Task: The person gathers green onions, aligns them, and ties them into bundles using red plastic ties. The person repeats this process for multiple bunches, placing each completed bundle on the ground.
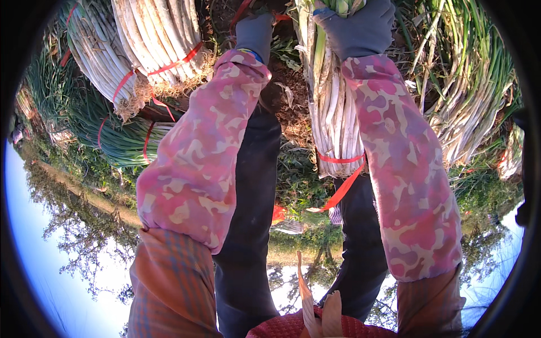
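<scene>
My right hand (359, 29), in a grey glove, grips the upper part of a bundle of long green onions (334, 110) at the top of the view. The bundle's white stalks point towards me, and a red tape (342, 159) binds them near the root end, one tail hanging loose. To the left, my gloved left hand (255, 36) is closed, with a red tape (282, 17) showing on both sides of it. Its fingertips are hidden. Pink camouflage sleeve covers (194, 156) run over both forearms.
Tied bundles of green onions (160, 42) lie at left, roots towards me. Another tied green bundle (127, 139) is below them. Loose green onions (469, 93) are heaped at right. My dark-trousered legs (253, 190) stand between my arms. A red woven item (321, 325) shows at the bottom.
</scene>
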Demonstrator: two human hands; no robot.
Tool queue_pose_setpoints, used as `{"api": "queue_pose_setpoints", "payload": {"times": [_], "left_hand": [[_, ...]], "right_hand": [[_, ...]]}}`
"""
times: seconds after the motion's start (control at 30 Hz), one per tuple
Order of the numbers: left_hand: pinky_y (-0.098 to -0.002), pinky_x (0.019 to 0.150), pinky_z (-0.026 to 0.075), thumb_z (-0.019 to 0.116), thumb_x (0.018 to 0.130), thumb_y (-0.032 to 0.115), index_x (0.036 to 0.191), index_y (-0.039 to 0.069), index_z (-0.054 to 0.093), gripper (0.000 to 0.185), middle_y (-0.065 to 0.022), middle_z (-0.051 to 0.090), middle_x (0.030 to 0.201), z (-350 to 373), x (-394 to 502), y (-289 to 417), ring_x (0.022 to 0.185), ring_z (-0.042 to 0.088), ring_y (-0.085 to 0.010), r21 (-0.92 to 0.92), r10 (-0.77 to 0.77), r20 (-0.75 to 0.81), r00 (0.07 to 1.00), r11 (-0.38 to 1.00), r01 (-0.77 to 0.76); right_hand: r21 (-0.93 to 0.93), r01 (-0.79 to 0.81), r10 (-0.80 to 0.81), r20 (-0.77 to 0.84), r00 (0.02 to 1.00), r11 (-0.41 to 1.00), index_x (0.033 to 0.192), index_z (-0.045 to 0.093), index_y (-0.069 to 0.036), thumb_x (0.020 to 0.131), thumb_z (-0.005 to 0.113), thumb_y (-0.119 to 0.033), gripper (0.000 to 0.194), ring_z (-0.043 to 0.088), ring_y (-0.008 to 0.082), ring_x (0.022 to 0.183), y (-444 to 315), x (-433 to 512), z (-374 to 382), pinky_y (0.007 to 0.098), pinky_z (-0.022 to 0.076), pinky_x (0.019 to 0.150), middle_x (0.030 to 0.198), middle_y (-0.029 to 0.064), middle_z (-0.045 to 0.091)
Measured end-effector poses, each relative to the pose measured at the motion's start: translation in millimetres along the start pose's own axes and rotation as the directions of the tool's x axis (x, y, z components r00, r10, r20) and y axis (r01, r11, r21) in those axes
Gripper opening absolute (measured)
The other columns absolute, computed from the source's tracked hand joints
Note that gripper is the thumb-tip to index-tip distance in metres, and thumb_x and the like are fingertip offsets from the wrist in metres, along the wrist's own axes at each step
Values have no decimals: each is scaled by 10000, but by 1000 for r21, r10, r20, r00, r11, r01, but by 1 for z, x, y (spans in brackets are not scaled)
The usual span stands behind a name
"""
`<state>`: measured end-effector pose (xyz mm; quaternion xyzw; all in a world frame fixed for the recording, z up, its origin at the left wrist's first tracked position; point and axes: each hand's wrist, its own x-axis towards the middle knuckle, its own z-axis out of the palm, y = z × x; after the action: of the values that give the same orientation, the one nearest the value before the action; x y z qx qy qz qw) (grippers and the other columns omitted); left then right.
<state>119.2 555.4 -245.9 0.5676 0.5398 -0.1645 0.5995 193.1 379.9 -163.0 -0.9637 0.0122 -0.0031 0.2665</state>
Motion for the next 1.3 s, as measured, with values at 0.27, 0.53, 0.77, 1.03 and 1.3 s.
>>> {"api": "queue_pose_setpoints", "payload": {"times": [0.27, 0.53, 0.77, 1.03, 1.3], "left_hand": [[-316, 546, 350, 631, 947, 301, 930, 180, 621, 123, 47, 526, 729, -26, 40, 29, 564, 443, -86, 52, -86, 285, 955, 996, 74], [-323, 575, 364, 605, 971, 320, 922, 191, 617, 139, 55, 551, 727, -7, 67, 25, 652, 492, -116, 47, -98, 336, 937, 995, 88], [-408, 829, 561, 707, 805, 113, 1020, 124, 724, 217, -197, 705, 1042, -3, 57, 40, 968, 677, -400, 670, 312, 740, 596, -428, -607], [-277, 600, 464, 661, 910, 85, 873, -22, 723, 130, -67, 683, 761, 58, -24, 73, 683, 640, -164, 12, 349, 343, 872, 927, -375], [-248, 491, 446, 635, 926, 61, 983, 10, 725, 118, -49, 672, 717, -73, 149, 148, 608, 609, -121, 241, 462, 400, 792, 780, -577]], "right_hand": [[54, -13, 16, -53, 998, 998, 1463, 336, 24, 641, 823, -436, 1060, 528, 445, 1168, -19, 2, 0, 526, 439, 1016, 1251, 260, 538], [104, -39, 49, -90, 995, 994, 1433, 345, 24, 671, 791, -413, 986, 555, 449, 1094, -5, 3, 3, 518, 458, 969, 1233, 266, 530], [146, -76, 77, -5, 997, 986, 1451, 331, 6, 669, 799, -421, 1006, 521, 436, 1175, 7, 6, -4, 509, 447, 997, 1279, 263, 510], [832, -265, 35, 285, 958, 488, 1462, 368, 6, 667, 861, -101, 942, 557, 301, 1247, 38, 34, -38, 407, 458, 1053, 1350, 201, 557], [903, -298, -30, 322, 946, 310, 1446, 391, -13, 695, 896, -91, 909, 574, 250, 1198, 31, 37, -12, 396, 460, 1042, 1306, 136, 596]]}}
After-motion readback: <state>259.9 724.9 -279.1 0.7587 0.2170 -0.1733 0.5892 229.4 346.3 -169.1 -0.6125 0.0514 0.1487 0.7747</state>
